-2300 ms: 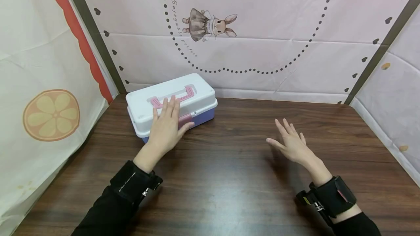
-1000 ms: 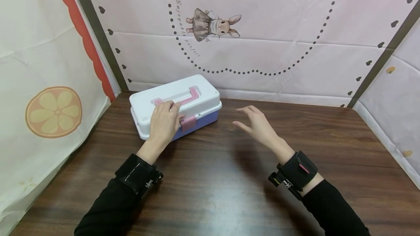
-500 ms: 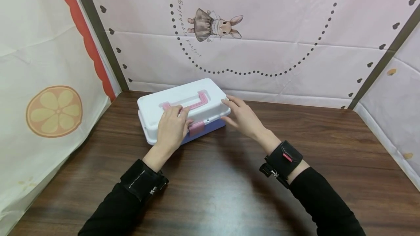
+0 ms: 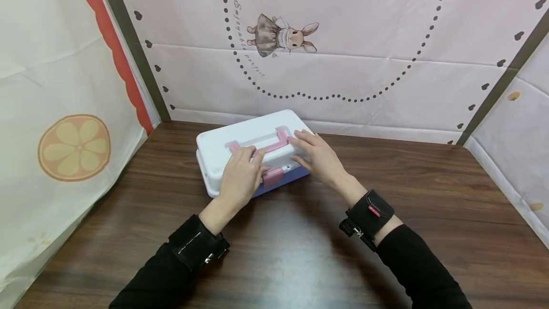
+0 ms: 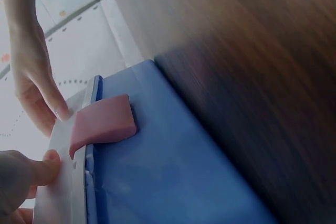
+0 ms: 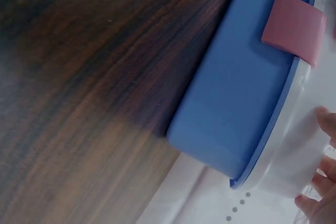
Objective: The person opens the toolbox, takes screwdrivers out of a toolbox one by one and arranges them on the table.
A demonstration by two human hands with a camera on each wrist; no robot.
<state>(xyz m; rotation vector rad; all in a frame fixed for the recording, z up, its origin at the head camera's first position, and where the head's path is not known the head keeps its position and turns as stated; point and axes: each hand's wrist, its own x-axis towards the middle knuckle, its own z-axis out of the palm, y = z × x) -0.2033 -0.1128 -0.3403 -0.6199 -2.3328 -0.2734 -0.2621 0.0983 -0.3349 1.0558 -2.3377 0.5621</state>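
A storage box (image 4: 250,130) with a white lid, a blue base (image 6: 226,93) and a pink front latch (image 4: 273,177) stands slantwise on the table, its lid down. My left hand (image 4: 240,175) curls its fingers over the pink carry handle (image 4: 274,146) on top. In the left wrist view that hand's thumb (image 5: 47,169) presses the lid's front side beside the latch. At the lid's right end, my right hand (image 4: 323,161) spreads relaxed fingers over the top, thumb toward the front side. In the right wrist view, several of its fingertips (image 6: 325,171) lie against the lid.
The dark wooden table (image 4: 386,175) extends in front and to the right. A printed cloth wall (image 4: 343,27) with a rabbit figure rises close behind the box, and a cloth with an orange slice (image 4: 74,148) hangs at the left.
My left hand went from flat on the lid to curled at the handle. The box has slid right and slightly nearer. My right hand came in from the right onto the lid's right end.
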